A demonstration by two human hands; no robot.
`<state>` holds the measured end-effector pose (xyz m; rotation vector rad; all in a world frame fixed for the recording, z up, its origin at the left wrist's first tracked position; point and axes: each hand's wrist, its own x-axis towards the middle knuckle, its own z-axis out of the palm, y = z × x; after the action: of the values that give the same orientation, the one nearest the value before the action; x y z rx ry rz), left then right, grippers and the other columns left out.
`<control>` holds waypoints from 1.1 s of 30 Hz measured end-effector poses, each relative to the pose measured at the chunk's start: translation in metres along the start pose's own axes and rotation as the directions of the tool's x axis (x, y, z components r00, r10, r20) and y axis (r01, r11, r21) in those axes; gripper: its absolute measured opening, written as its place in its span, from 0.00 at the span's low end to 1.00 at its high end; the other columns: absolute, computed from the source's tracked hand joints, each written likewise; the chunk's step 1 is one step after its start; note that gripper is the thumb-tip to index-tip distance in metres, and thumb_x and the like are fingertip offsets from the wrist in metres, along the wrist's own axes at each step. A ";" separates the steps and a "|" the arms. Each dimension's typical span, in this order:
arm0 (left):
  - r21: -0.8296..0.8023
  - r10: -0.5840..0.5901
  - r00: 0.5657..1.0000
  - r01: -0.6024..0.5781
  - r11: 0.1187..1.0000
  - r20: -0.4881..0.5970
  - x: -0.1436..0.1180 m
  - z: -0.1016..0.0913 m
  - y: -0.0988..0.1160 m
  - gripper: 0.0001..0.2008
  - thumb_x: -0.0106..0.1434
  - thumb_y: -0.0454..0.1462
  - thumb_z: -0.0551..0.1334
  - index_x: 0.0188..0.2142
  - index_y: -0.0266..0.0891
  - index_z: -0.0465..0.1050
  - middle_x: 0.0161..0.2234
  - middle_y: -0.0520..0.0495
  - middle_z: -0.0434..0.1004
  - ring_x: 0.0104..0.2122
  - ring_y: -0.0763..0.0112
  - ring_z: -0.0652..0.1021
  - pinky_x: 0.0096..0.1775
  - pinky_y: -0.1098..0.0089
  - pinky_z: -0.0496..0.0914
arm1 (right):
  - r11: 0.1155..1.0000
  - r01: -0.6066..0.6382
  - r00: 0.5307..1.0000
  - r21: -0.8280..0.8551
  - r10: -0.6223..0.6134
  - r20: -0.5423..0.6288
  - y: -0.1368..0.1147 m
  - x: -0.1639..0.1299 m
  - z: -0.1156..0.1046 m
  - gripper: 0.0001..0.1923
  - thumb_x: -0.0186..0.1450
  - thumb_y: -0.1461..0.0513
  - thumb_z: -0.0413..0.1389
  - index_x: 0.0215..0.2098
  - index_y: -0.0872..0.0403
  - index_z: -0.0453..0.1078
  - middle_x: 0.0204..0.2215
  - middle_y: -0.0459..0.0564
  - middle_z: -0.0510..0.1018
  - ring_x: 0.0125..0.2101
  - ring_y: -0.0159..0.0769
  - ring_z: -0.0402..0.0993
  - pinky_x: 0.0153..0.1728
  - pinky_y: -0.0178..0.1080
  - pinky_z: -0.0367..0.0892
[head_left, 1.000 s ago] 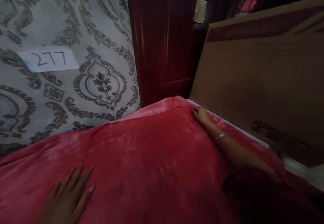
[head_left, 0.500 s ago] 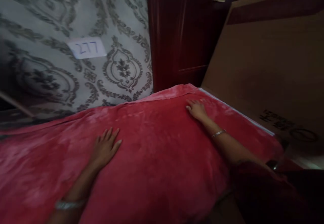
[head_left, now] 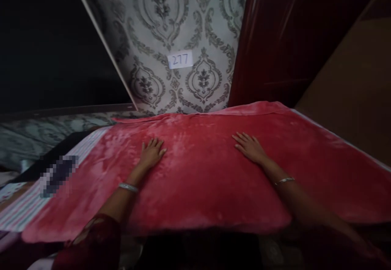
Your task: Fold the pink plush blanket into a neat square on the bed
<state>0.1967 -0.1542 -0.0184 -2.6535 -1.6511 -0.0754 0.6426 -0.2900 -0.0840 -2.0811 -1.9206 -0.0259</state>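
Plush red blanket, spread flat across the bed, far edge folded by the patterned wall

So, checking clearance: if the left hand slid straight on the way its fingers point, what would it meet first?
Probably only more blanket, then its far edge and the patterned wall behind. The left hand lies flat, fingers toward that wall; depth is unclear.

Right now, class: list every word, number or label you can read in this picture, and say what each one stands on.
"277": handwritten in blue on a white paper label stuck to the patterned wallpaper.
No other text is readable; the red blanket under both hands carries none.
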 end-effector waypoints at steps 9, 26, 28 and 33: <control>-0.259 -0.056 0.993 0.028 0.965 -0.103 -0.019 0.026 -0.038 0.25 0.68 0.43 0.55 0.63 0.39 0.66 0.68 0.35 0.57 0.68 0.49 0.57 0.64 0.40 0.46 | 0.999 -0.018 0.998 -0.029 0.016 -0.061 0.012 0.000 0.020 0.27 0.69 0.52 0.44 0.66 0.40 0.61 0.67 0.48 0.61 0.66 0.48 0.55 0.62 0.60 0.55; -0.520 0.116 0.969 -0.215 0.827 -0.217 0.021 0.027 -0.067 0.06 0.59 0.35 0.63 0.34 0.36 0.77 0.36 0.45 0.80 0.39 0.66 0.75 0.48 0.63 0.69 | 0.838 0.128 0.991 0.530 -0.083 -0.109 -0.177 0.073 0.038 0.06 0.59 0.64 0.55 0.32 0.54 0.75 0.32 0.50 0.80 0.34 0.38 0.75 0.38 0.39 0.70; -0.497 0.123 0.969 -0.217 0.840 -0.214 0.022 0.030 -0.068 0.04 0.58 0.35 0.64 0.34 0.37 0.77 0.36 0.46 0.79 0.40 0.66 0.75 0.50 0.62 0.67 | 0.834 0.145 0.989 0.532 -0.098 -0.114 -0.175 0.070 0.046 0.06 0.58 0.64 0.57 0.33 0.54 0.75 0.33 0.51 0.79 0.35 0.39 0.75 0.38 0.39 0.69; -0.447 0.113 0.972 -0.196 0.873 -0.206 0.023 0.033 -0.064 0.03 0.59 0.33 0.62 0.30 0.39 0.75 0.35 0.45 0.78 0.40 0.64 0.73 0.49 0.61 0.67 | 0.882 0.209 0.976 0.422 -0.159 -0.151 -0.172 0.064 0.054 0.05 0.62 0.65 0.56 0.34 0.51 0.75 0.33 0.50 0.78 0.37 0.41 0.73 0.41 0.42 0.68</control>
<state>0.1501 -0.1043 -0.0506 -2.9903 -1.5102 -0.7746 0.4708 -0.2059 -0.0850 -1.5670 -1.8443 0.2227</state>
